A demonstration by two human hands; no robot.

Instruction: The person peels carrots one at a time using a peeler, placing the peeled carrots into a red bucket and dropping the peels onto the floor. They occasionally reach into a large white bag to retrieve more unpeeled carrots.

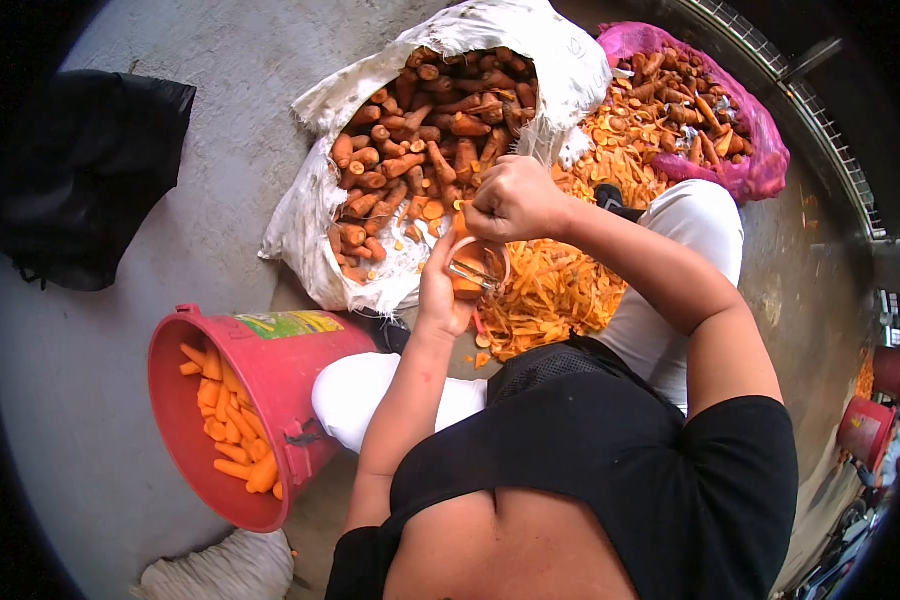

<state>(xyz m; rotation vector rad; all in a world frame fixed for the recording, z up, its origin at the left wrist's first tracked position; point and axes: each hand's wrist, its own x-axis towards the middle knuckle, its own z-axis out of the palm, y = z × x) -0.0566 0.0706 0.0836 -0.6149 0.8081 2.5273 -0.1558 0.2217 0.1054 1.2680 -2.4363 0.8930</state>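
Note:
My left hand [442, 290] is closed around a carrot [467, 289], partly hidden by the fingers. Just above it, my right hand [518, 200] forms a fist at the handle end of a peeler, most of the handle being covered. The peeler's metal blade [473, 274] lies across the carrot. Beyond both hands, a white sack [315, 205] gapes open, full of unpeeled carrots [400, 165]. Orange peelings [555, 295] are heaped on the floor beneath and right of the hands.
At left, a tilted red bucket [295, 365] holds peeled carrots [232, 410]. A pink bag [765, 160] with carrot pieces sits at the far right. A black bag [100, 160] and a pale sack [225, 570] lie left. My white-clad legs [685, 245] flank the peelings.

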